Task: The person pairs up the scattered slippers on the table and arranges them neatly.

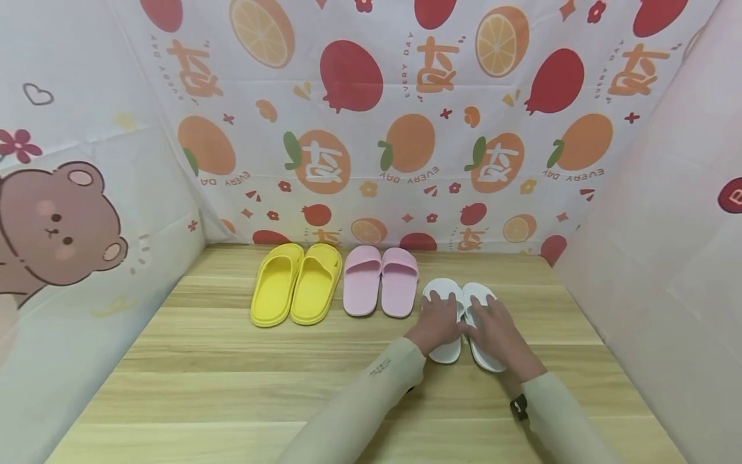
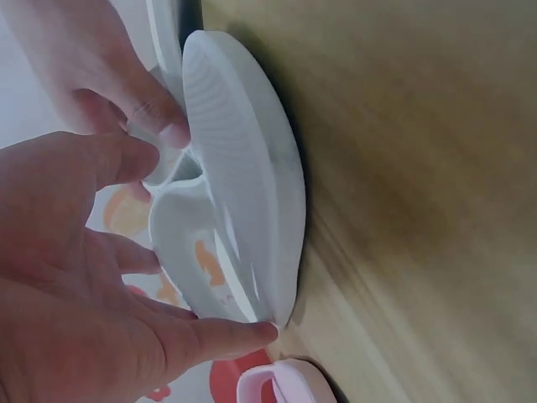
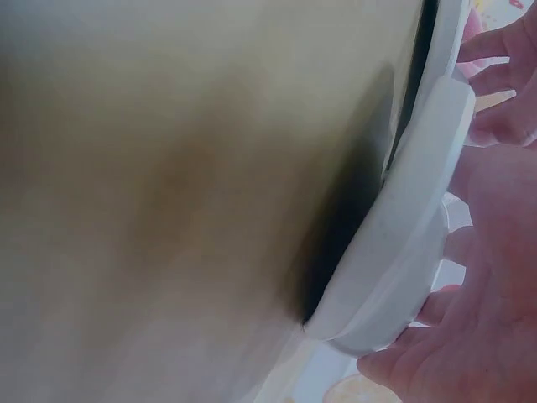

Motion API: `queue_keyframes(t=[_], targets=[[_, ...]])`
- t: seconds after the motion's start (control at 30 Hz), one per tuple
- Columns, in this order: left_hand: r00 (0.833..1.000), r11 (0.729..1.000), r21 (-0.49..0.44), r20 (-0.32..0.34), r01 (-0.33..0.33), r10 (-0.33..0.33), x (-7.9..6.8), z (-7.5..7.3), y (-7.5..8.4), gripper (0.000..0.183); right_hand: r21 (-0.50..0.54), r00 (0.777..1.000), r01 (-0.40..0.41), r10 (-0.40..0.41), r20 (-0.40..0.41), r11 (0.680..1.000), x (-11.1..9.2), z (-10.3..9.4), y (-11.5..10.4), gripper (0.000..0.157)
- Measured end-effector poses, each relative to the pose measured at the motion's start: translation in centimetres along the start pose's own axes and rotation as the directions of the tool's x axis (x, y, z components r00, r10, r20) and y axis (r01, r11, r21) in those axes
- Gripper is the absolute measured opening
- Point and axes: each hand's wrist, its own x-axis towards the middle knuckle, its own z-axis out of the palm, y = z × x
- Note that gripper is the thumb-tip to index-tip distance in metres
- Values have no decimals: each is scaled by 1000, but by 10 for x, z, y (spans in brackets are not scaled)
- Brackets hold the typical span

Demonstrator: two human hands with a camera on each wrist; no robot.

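A pair of white slippers lies on the wooden surface, toward the right in the head view. My left hand (image 1: 438,322) is over the left white slipper (image 1: 445,353), its fingers spread across the strap; in the left wrist view one extended finger (image 2: 239,334) touches the slipper's outer edge. Over the right white slipper (image 1: 485,357) lies my right hand (image 1: 495,332), with fingers spread on the strap and outer side. That slipper (image 3: 390,227) angles slightly away from its mate at the heel. Both thumbs are close together between the slippers. The hands hide most of both straps.
Left of the white pair stand pink slippers (image 1: 399,290), and farther left yellow slippers (image 1: 313,296). A fruit-printed cloth (image 1: 371,161) hangs behind the wooden tabletop (image 1: 232,380). Pale side cloths flank it, the left one with a bear print (image 1: 64,225).
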Motion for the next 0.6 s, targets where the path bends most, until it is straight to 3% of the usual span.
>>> queue_keyframes(t=[0.27,0.6], targets=[[999,999,48,32,0,-1,17,-5,0,79,-20,999,16,-15,30,1000,21,1,14,71],[996,992,-99,34,83,-80,36,-8,-6,80,7,980,-65,63,188,998,53,-4,18,80]])
